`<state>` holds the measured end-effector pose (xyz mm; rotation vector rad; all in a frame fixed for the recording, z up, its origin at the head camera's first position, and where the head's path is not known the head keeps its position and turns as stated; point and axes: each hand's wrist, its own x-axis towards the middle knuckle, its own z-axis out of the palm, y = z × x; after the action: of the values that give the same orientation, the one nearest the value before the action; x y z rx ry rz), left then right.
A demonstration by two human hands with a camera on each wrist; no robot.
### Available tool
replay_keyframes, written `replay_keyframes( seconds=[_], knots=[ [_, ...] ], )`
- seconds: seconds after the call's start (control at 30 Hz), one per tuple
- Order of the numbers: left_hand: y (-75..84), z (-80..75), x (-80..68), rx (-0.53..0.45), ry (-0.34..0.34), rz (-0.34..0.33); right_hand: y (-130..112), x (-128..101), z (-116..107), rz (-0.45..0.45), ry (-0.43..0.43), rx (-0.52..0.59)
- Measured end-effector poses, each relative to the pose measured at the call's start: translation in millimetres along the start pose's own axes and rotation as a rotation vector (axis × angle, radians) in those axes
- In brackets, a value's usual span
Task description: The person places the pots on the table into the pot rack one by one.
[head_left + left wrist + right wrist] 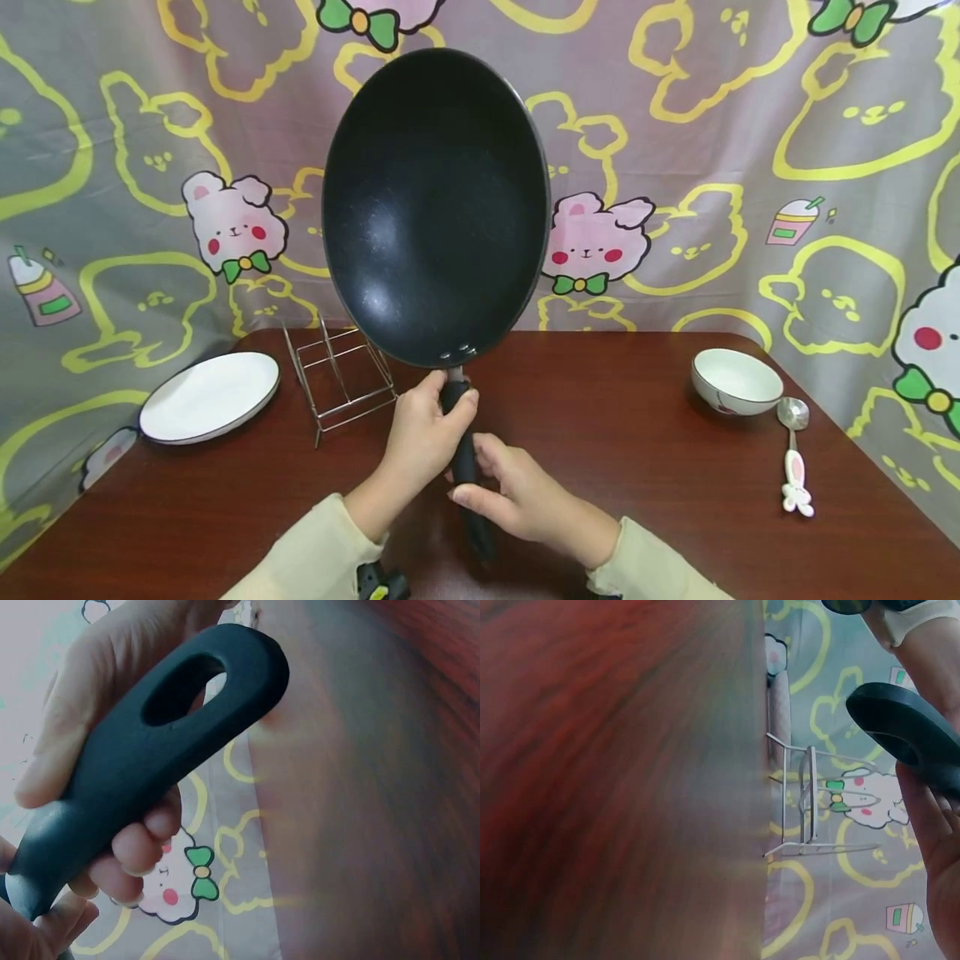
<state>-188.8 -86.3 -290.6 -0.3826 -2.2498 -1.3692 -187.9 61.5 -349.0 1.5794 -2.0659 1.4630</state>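
Observation:
A black frying pan (438, 208) is held upright in the air over the table, its dark inside toward me and its handle pointing down. My left hand (427, 425) grips the handle just under the pan's rim, thumb along the front. Lower on the same handle is my right hand (528, 496), its thumb across the front and fingertips showing behind. In the left wrist view, the right hand's fingers (124, 862) bend round the black handle (142, 765), whose end has a hanging hole. The right wrist view catches only part of that hand beside the handle (907, 735).
To the left, a white dark-rimmed plate (210, 398) stands near a wire rack (341, 379). A white bowl (738, 383) sits at the right, with a rabbit-handled spoon (795, 458) next to it. A patterned curtain (697, 100) hangs behind the brown table (637, 442).

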Motion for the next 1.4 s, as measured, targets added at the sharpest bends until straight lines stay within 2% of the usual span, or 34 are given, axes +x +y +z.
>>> replay_keyframes(
  seconds=[0.17, 0.23, 0.4, 0.5, 0.67, 0.8, 1.03, 1.27, 1.4],
  knots=[
    [-3.7, -5.9, 1.5, -0.037, 0.024, 0.016, 1.0, 3.6, 5.7, 0.039, 0.014, 0.139],
    [-4.5, -7.7, 1.8, -0.089, 0.027, 0.02, 0.4, 5.7, 8.0, 0.082, 0.022, 0.27],
    [-5.9, -12.0, 3.4, -0.375, -0.016, 0.005, -1.1, 14.8, 8.4, 0.28, 0.022, 0.655],
    [-9.2, -15.6, 4.1, -0.507, -0.046, -0.022, -1.3, 20.6, 8.0, 0.363, -0.01, 0.742],
    [-18.1, -18.2, 1.3, -0.536, -0.058, -0.032, 3.9, 21.6, 13.0, 0.361, -0.029, 0.802],
    [-23.6, -18.2, -0.2, -0.536, -0.051, -0.022, 8.9, 21.3, 17.3, 0.368, -0.001, 0.814],
    [-31.6, -21.4, 0.9, -0.476, -0.014, 0.0, 16.2, 27.6, 21.7, 0.403, 0.022, 0.706],
    [-37.0, -24.5, -1.5, -0.424, -0.011, -0.056, 21.9, 32.4, 26.4, 0.41, 0.02, 0.63],
    [-40.3, -28.5, -4.1, -0.328, -0.017, -0.061, 22.3, 34.8, 30.5, 0.438, 0.027, 0.594]
  ],
)
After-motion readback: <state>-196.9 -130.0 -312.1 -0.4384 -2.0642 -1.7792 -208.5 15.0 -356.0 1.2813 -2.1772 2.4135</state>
